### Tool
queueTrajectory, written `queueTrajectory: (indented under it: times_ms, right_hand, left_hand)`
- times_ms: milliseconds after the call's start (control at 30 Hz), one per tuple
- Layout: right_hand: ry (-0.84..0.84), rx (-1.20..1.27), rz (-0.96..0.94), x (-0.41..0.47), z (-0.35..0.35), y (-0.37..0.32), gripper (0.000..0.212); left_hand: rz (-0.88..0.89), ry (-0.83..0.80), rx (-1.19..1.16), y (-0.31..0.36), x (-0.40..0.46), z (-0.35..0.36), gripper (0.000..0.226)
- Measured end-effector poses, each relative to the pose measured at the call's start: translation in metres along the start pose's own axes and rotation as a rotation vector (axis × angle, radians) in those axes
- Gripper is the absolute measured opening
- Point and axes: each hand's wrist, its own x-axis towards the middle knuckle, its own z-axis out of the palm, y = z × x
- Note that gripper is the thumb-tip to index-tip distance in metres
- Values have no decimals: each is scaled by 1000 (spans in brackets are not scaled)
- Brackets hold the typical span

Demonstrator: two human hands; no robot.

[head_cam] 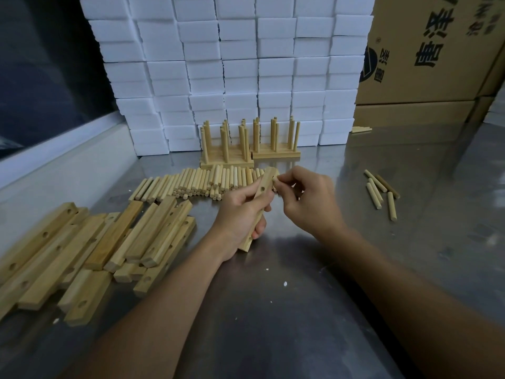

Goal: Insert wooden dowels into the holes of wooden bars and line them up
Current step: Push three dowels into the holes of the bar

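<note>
Head view: stainless steel table [300, 310], wall of stacked white foam blocks [232, 64] at the back, cardboard boxes [426, 50] back right. Finished bars with upright dowels [246, 144] lined up against the foam, clear of the work zone. Loose dowel pile [196, 181] just past the hands, undrilled-side-up bar stack [90, 250] on the left, both within easy reach as supply. A few stray dowels [381, 192] lie well apart on the right.

Left hand [240, 214] wraps its fingers around the lower half of a wooden bar [261, 195], tilted up off the table with a hole facing the camera, likely to expose the upper holes. Right hand [306, 198] pinches a dowel end [275, 179] between curled fingertips, touching the bar's top end; most of that dowel is hidden. Insertion looks started, not confirmed seated.
</note>
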Motion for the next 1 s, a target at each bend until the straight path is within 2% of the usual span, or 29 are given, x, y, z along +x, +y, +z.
queueTrajectory:
  times_ms: [267,467,533,700,867,933,1000]
  right_hand:
    - [-34,-232,-140,-2,-7,0,5]
    - [-45,-129,-61,-4,-8,2,8]
    - [-53,-78,12,-4,-7,2,7]
    - [-101,162,335,1,-9,0,10]
    - [-163,486,610,3,-14,0,17]
    - [-167,391,535,1,-12,-2,14]
    - [-174,92,295,-1,-8,-5,7]
  left_hand:
    - [26,1,166,1,0,5,44]
    - [50,-15,229,-1,1,6,49]
    - [56,-24,245,-2,1,6,50]
    - [82,-13,319,-2,3,3,50]
    - [125,-18,438,-3,4,0,51]
    - [92,-14,410,-3,5,-1,49]
    - [46,-7,355,-2,6,-2,46]
